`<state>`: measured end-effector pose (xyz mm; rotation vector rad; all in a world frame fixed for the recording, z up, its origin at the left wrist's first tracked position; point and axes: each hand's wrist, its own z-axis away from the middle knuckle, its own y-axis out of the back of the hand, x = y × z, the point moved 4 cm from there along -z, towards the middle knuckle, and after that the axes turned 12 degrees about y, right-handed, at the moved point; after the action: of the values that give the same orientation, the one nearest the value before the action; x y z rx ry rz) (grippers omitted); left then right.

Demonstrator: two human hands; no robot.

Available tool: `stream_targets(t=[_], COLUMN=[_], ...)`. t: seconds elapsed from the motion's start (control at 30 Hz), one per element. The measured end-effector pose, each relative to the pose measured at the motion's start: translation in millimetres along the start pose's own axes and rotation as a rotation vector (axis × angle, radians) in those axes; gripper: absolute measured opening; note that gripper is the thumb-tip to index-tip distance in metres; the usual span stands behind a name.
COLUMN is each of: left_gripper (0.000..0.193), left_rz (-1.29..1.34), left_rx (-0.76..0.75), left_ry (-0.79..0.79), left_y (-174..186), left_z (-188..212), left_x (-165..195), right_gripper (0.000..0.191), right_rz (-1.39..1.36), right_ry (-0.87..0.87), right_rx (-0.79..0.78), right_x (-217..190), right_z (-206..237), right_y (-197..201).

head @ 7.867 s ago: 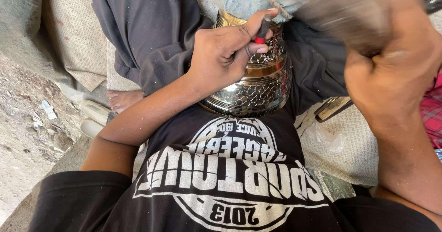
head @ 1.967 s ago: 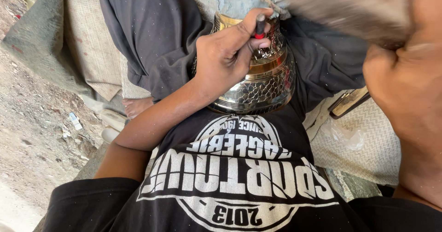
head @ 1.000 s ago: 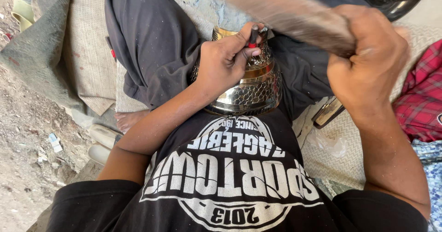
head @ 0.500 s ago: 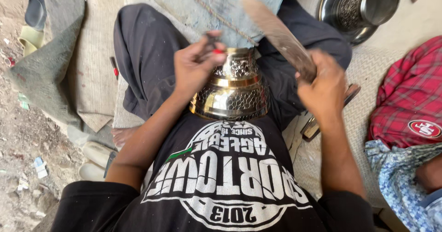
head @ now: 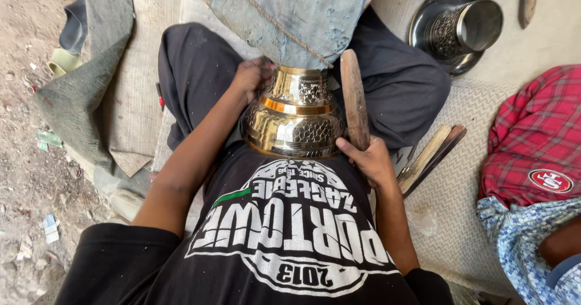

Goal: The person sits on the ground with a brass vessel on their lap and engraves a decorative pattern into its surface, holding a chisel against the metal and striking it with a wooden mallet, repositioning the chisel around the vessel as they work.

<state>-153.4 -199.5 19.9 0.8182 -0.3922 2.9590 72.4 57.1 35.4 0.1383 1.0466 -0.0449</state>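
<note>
Head view caught you seated with the engraved brass vessel point(head: 295, 114) wedged in your lap, its wide base against your black printed shirt point(head: 284, 232) and its neck pushed up against a worn blue-grey block point(head: 302, 11) crossed by a cord. Your left hand point(head: 251, 78) was curled around the vessel's upper shoulder, fingers wrapped to the far side, so what they pinched could not be told. Your right hand point(head: 369, 160) was closed round the lower end of a wooden mallet point(head: 354, 99), which lay along the vessel's right flank, touching or just beside it.

That vessel looked like heavy, rigid metal, polished and likely slippery on the smooth gold band, with better purchase on the patterned zones; thin walls could dent under a stray blow. The narrow neck and the flared base rim looked like your safest holds.

Around you, two flat wooden sticks point(head: 431, 157) lay just beside your right wrist on the woven mat point(head: 466, 220). A dark metal tumbler point(head: 469, 26) lay tipped on a round tray point(head: 423, 23), well apart. Another person's red checked sleeve point(head: 532, 135) crowded your right side, leaving little swing room there.
</note>
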Motion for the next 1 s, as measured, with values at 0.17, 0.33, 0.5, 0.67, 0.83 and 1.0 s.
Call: stream_targets(t=[0.17, 0.33, 0.5, 0.67, 0.83, 1.0], left_gripper=[0.026, 0.027, 0.031, 0.043, 0.034, 0.031], left_rz=[-0.563, -0.324, -0.561, -0.632, -0.563, -0.489], left_rx=[-0.279, -0.341, -0.016, 0.032, -0.119, -0.435], left_ry=[-0.082, 0.155, 0.179, 0.139, 0.339, 0.203], left_y=[-41.1, -44.0, -14.7, -19.6, -48.4, -84.0], left_z=[-11.4, -14.7, 10.5, 30.2, 7.1, -25.1], left_x=[-3.3, -10.3, 3.9, 36.9, 32.9, 15.2], right_gripper=[0.043, 0.047, 0.059, 0.058, 0.051, 0.04], right_rz=[-0.104, -0.134, -0.266, 0.02, -0.032, 0.0], right_ry=[-0.008, -0.003, -0.033, 0.008, 0.014, 0.013], right_rx=[-0.06, -0.036, -0.085, 0.057, 0.067, 0.021], right_x=[-14.3, -0.6, 11.3, -19.3, -52.9, -49.8], right_z=[5.3, -4.9, -23.9, -19.4, 6.6, 10.9], right_y=[0.7, 3.1, 3.9, 19.1, 5.4, -8.7])
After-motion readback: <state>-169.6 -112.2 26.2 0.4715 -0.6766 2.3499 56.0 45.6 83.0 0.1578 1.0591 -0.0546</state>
